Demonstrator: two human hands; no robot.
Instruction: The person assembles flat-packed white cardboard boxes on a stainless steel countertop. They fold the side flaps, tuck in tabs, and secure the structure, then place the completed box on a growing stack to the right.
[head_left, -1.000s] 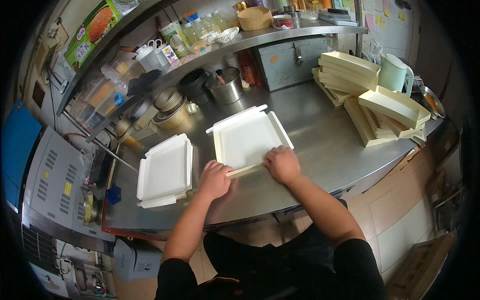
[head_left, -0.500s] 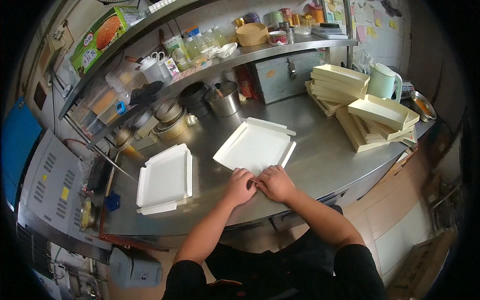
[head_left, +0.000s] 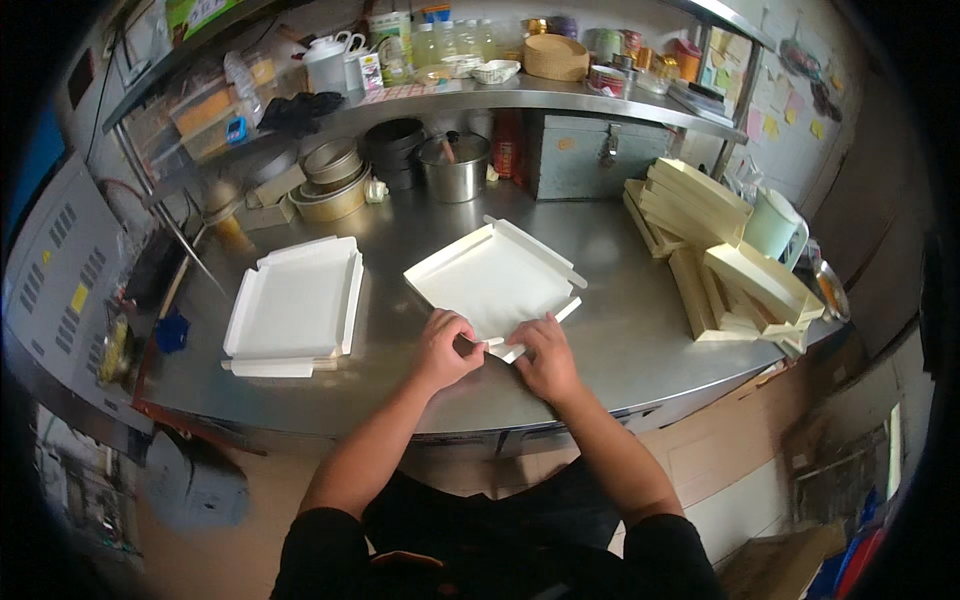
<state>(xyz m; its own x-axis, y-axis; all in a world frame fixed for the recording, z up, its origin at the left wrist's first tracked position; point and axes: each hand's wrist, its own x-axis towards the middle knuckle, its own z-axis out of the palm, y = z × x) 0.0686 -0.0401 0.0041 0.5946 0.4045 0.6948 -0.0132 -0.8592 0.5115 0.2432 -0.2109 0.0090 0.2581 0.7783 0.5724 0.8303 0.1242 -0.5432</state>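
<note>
The held tray (head_left: pixel 495 280) looks matt card; the worktop (head_left: pixel 625 275), glossy metal.

You are wearing this camera on your head as the left one of a side-by-side pair, and it is looking down and forward over the steel table (head_left: pixel 630 320), with your left hand (head_left: pixel 447 350) and right hand (head_left: pixel 545 358) sitting near the middle, within your own reach. Its wide fisheye lens is bending the shelf (head_left: pixel 560 98) across the top inside a dark, rounded rim, while your forearms (head_left: pixel 370 450) are entering from below, above the floor (head_left: pixel 725 440).
</note>
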